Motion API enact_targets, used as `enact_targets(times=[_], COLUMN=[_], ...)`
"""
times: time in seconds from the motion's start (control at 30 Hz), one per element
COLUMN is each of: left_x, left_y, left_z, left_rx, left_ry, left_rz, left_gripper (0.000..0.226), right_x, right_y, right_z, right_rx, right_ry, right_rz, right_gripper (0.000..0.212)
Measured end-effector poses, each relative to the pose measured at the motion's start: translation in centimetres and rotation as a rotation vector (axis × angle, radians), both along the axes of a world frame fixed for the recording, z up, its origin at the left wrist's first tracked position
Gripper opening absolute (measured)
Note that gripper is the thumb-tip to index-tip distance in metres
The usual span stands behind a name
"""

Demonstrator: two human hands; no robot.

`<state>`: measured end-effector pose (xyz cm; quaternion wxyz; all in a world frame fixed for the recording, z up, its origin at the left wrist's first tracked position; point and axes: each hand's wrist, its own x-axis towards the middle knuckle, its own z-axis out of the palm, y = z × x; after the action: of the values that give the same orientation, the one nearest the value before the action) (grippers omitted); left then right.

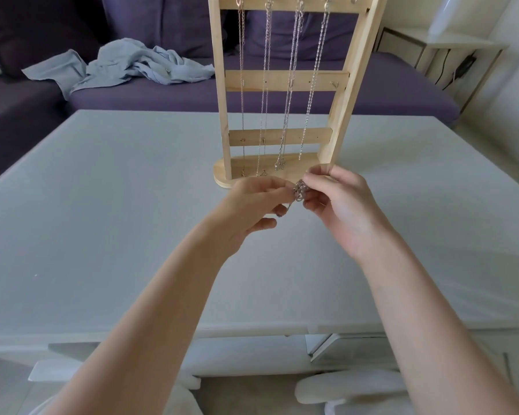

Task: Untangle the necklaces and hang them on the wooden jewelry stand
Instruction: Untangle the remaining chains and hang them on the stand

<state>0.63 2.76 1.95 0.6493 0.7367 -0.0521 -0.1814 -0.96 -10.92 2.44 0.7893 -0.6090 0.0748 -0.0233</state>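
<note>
Our left hand (252, 202) and right hand (339, 202) at frame centre each pinch the knotted necklace (299, 190), light, limp, slippery, best teased by loose loops.

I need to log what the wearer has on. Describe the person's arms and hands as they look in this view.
Both forearms are bare right up to the bottom edge of the picture; no sleeves show. The left hand and the right hand wear no gloves, and no rings, watch or bracelets can be seen. Any nail polish is too small to tell.
</note>
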Motion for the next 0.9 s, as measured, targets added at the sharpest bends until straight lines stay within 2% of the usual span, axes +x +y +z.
enact_targets(times=[0.1,0.2,0.3,0.37,0.5,0.53,0.67,0.9], left_x=[0.15,0.13,0.14,0.2,0.25,0.28,0.66,0.28], left_y=[0.26,0.32,0.26,0.18,-0.43,-0.51,-0.2,-0.15], left_z=[-0.01,-0.09,0.17,0.31,-0.39,-0.44,-0.24,-0.52], left_rx=[-0.036,-0.079,-0.258,-0.348,-0.126,-0.087,0.07,0.2], left_ry=[0.054,0.06,0.13,0.164,-0.009,-0.054,-0.2,-0.178], left_rz=[0.011,0.033,0.091,0.169,0.237,0.229,0.079,-0.021], left_gripper=[0.017,0.012,0.008,0.012,0.015,0.015,0.016,0.015], right_x=[0.05,0.03,0.01,-0.06,-0.05,0.0,-0.06,-0.05], right_y=[0.04,-0.05,-0.26,-0.19,0.17,0.15,-0.19,-0.4], right_z=[0.08,-0.05,-0.1,-0.12,-0.41,-0.45,-0.47,-0.22], right_rx=[-0.027,-0.041,-0.058,-0.159,-0.428,-0.414,-0.116,-0.054], right_ry=[-0.024,-0.04,-0.056,-0.072,-0.039,-0.012,0.147,0.175], right_rz=[0.059,0.093,0.124,0.17,0.164,0.139,0.104,0.042], right_gripper=[0.014,0.013,0.011,0.012,0.021,0.02,0.015,0.018])
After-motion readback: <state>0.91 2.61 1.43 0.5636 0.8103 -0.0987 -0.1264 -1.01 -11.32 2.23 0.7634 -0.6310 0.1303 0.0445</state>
